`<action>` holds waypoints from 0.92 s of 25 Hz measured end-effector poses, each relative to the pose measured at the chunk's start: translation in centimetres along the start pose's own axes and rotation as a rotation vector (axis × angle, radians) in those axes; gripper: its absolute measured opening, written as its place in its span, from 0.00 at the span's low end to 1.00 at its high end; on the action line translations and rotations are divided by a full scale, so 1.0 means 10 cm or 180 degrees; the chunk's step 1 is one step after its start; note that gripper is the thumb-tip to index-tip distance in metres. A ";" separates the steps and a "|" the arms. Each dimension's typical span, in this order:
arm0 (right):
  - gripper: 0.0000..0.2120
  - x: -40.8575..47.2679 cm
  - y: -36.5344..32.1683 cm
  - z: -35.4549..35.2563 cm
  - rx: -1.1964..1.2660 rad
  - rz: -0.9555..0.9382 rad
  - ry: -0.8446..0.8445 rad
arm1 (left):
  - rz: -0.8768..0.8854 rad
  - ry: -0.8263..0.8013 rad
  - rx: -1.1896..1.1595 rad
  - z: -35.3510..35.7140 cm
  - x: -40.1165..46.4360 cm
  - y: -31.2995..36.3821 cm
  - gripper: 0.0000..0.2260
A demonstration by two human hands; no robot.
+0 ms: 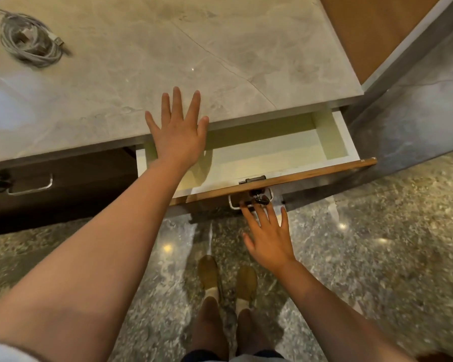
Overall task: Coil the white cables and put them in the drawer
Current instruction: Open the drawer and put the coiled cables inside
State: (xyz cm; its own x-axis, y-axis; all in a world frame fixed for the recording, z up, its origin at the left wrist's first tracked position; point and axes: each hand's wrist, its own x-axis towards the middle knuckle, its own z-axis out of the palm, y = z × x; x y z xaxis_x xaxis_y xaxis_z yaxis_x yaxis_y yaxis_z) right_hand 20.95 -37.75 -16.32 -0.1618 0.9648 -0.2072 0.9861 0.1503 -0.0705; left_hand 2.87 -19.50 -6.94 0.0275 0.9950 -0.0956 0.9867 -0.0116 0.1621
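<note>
1. Left hand (179, 131) — fingers spread, palm down, flat on the front edge of the marble countertop (220, 48), above the left end of the open drawer; it grips nothing.
2. Right hand (268, 235) — fingers spread and extended, empty; the fingertips (243, 205) reach the metal handle (233, 203) on the drawer front without closing around it.
3. Drawer (338, 134) — pulled out from under the countertop, white inside with a wooden front panel; the visible interior holds no cable.
4. White cable (29, 39) — wound into a loose coil, lying on the countertop at the far left, well apart from both hands and from the drawer; a connector end sticks out at the coil's right side.
5. Second drawer (63, 184) — dark-fronted, closed, to the left, with its own metal handle.
6. Floor (377, 257) — polished speckled stone; the person's slippered feet (228, 280) stand below the drawer.
</note>
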 end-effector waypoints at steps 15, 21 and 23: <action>0.19 -0.18 -0.08 -0.78 0.0438 -0.0207 -0.0723 | 0.0234 -0.0425 0.0203 -0.21 -0.05 -0.07 0.25; 0.17 0.37 -0.37 -1.92 0.0352 -0.0619 0.0177 | 0.0415 0.0251 0.0341 -0.71 -0.64 -0.20 0.14; 0.18 0.59 -0.51 -2.12 0.0194 -0.0772 0.0432 | 0.0245 0.0297 0.0400 -0.83 -0.87 -0.27 0.15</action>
State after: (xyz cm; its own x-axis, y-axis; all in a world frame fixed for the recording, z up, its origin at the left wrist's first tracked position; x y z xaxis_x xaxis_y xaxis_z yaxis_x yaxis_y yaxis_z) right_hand 15.75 -28.25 3.50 -0.3823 0.9229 -0.0450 0.9145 0.3710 -0.1615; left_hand -1.37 -27.27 1.61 0.0943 0.9955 0.0049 0.9947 -0.0945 0.0407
